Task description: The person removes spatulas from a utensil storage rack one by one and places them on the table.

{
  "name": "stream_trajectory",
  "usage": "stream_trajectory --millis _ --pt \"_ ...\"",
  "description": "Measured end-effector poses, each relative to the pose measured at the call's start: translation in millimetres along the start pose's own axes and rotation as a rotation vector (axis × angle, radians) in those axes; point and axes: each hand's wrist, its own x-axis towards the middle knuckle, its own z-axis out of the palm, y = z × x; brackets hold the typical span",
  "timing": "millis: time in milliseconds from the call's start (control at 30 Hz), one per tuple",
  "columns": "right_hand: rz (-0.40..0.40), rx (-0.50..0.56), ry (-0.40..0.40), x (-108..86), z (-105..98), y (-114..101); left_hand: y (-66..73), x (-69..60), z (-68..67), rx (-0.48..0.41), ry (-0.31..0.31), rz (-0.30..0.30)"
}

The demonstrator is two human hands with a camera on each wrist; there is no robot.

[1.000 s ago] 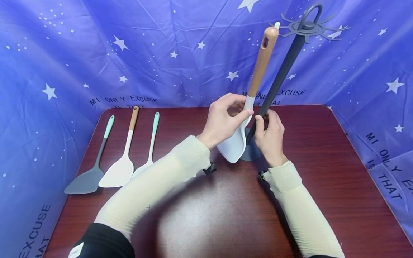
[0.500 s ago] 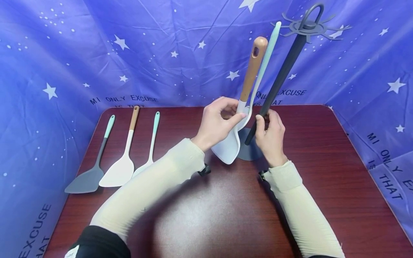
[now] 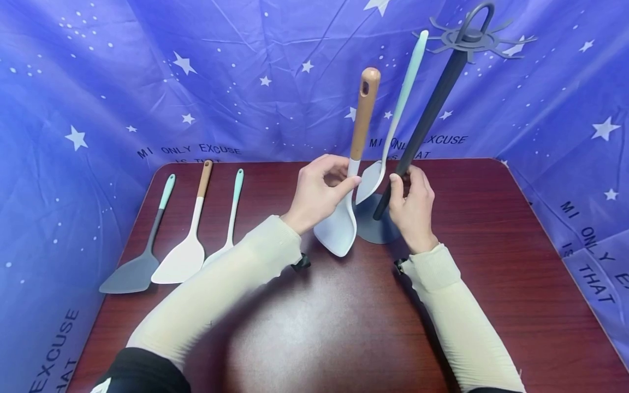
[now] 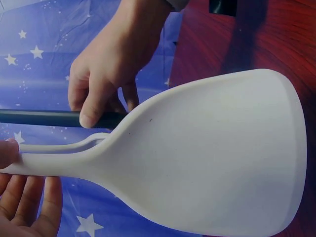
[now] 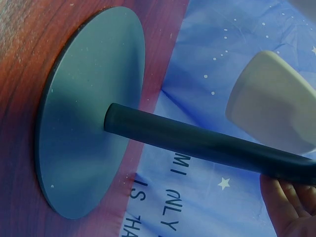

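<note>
My left hand [image 3: 319,191] pinches the white neck of a spatula [image 3: 363,117] with a wooden handle, held upright with its blade down. That broad white blade fills much of the left wrist view. My right hand [image 3: 413,210] holds the dark pole of a utensil stand [image 3: 434,103], fingers and thumb about its lower half. Between spatula and pole, a mint-handled utensil [image 3: 405,93] with a white head hangs from a hook on the stand's ring, apart from both hands. The stand's round base [image 5: 94,118] rests on the table.
On the table's left lie a grey spatula [image 3: 135,273] with a mint handle, a white spatula [image 3: 182,262] with a wooden handle, and a white mint-handled utensil [image 3: 233,213], partly hidden by my left sleeve. A blue starry cloth [image 3: 295,82] surrounds the dark red table [image 3: 491,273].
My left hand has moved left and slightly down with the wooden-handled spatula, away from the stand, uncovering the hanging mint-handled utensil. My right hand has stayed on the pole.
</note>
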Motion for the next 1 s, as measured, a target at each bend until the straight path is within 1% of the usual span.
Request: stream_trajectory --millis 100,333,533,1000 --pt "-0.003 0.004 0.001 0.2 0 0 -2.7 -2.1 -3.4 0.008 0.001 -0.011" --pt "-0.010 0.010 0.007 0.6 0 0 -6.2 -5.7 -12.1 0.017 -0.018 -0.069" --pt "-0.007 0.008 0.007 0.1 1 1 -9.5 -8.3 -18.9 0.024 -0.021 -0.107" --pt "0.005 0.021 0.011 -0.1 1 1 -18.9 -13.3 -34.8 0.115 -0.014 -0.131"
